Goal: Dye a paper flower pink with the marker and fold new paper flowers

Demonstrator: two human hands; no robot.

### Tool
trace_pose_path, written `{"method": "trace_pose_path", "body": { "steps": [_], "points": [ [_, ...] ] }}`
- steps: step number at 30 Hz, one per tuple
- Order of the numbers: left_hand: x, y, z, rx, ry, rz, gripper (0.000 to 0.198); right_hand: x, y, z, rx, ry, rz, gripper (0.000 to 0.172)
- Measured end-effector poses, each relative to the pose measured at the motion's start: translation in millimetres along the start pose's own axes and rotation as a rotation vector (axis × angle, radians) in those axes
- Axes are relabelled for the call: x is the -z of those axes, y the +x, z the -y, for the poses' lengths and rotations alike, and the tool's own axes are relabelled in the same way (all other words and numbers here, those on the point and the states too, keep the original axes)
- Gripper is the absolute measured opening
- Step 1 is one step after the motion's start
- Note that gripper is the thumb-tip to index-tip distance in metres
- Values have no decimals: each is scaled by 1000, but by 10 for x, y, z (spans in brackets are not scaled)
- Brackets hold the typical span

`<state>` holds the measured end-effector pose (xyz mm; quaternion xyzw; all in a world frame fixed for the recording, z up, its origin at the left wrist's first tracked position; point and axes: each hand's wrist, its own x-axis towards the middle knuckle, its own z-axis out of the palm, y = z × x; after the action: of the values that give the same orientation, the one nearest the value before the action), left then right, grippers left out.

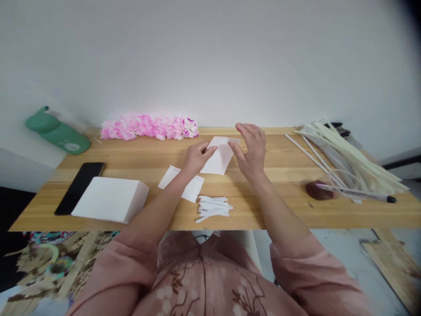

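My left hand (196, 157) pinches the left edge of a white sheet of tissue paper (219, 159) lying on the wooden table (283, 202). My right hand (252, 149) hovers over the sheet's right side, fingers spread and slightly curled, fingertips at its top corner. Under my left forearm lies another white paper sheet (190, 189). A small heap of white paper strips (213, 207) sits near the front edge, between my arms.
A thick stack of white paper (110, 199) and a black phone (80, 186) lie at the left. Pink paper flowers (149, 127) line the wall. A green bottle (57, 131) lies far left. White sticks (342, 153), a pen (362, 193) and a brown round object (317, 191) occupy the right.
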<state>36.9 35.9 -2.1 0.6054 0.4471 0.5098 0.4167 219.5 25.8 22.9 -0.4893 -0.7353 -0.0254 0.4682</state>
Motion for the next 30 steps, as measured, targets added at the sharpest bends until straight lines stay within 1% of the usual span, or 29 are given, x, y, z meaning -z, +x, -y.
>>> {"method": "trace_pose_path", "body": {
  "steps": [2, 4, 7, 9, 11, 13, 15, 18, 20, 22, 25, 30],
  "points": [
    [-14, -21, -37, -90, 126, 36, 34, 20, -2, 49, 22, -47, 17, 43],
    [-33, -41, -84, -167, 193, 70, 34, 11, -14, 83, 32, -50, 39, 39],
    [-52, -55, -138, -218, 196, 123, 32, -17, -35, 110, 33, 6, 93, 31],
    [-51, -51, -143, -222, 161, 148, 29, -17, -43, 125, -5, 54, 79, 31],
    [-38, -36, -119, -178, 96, 121, 27, 1, -40, 135, -92, 118, -11, 34],
    [-18, -12, -75, -78, -19, 31, 25, 18, -30, 127, -205, 219, -104, 39],
    [5, 21, -19, 8, -182, -73, 28, 7, -23, 90, -317, 360, -127, 44],
    [38, 76, 61, 52, -381, -164, 38, -84, -39, -8, -481, 601, -43, 53],
    [49, 103, 94, 69, -432, -189, 40, -167, -68, -64, -579, 717, 66, 60],
    [48, 116, 103, 93, -462, -196, 42, -236, -101, -87, -636, 784, 165, 64],
    [33, 110, 81, 133, -498, -179, 45, -289, -138, -64, -653, 802, 237, 61],
    [3, 81, 33, 149, -524, -137, 47, -303, -154, -20, -593, 696, 291, 42]
  ]
}}
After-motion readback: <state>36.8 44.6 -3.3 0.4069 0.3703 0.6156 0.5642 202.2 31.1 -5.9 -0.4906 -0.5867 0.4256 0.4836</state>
